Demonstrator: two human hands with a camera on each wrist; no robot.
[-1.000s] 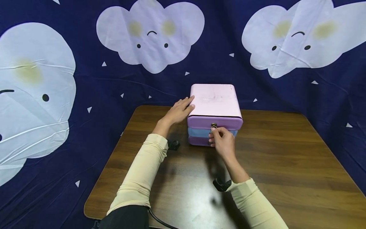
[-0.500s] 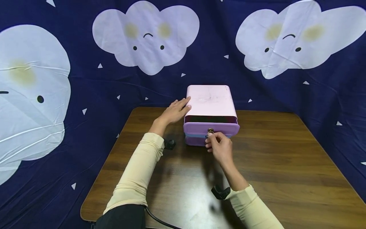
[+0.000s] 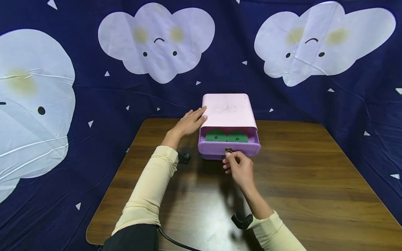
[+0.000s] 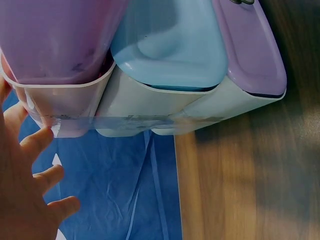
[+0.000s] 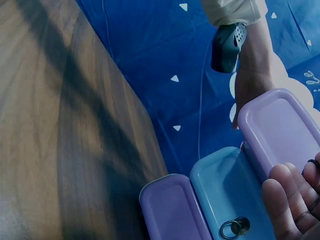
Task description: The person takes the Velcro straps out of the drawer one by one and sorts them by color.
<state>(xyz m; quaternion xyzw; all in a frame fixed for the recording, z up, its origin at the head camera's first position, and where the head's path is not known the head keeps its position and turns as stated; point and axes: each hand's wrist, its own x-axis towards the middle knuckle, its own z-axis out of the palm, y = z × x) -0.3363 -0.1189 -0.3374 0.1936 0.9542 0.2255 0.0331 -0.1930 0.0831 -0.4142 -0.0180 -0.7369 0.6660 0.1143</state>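
A small drawer unit with a pale pink top (image 3: 226,107) stands toward the back of the table. Its top purple drawer (image 3: 211,147) is pulled out, and two green flat pieces with small dark marks, the left green piece (image 3: 216,136) and the right one, show inside. My right hand (image 3: 243,171) pinches the ring pull (image 3: 228,152) on that drawer's front. Against the unit's upper left side rests my left hand (image 3: 189,123), fingers extended. Below, the blue drawer (image 4: 175,45) and lower purple drawer (image 4: 255,50) are closed in the left wrist view.
The unit stands on a brown wooden table (image 3: 301,181). Behind it hangs a dark blue cloth (image 3: 233,76) with white clouds. A black cable (image 3: 176,240) runs near the table's front edge. The blue drawer has its own metal ring (image 5: 235,228).
The top drawer has slid out toward me from nearly closed, drawn by my right hand, and the green pieces have come into sight. My left hand has stayed on the unit's side.
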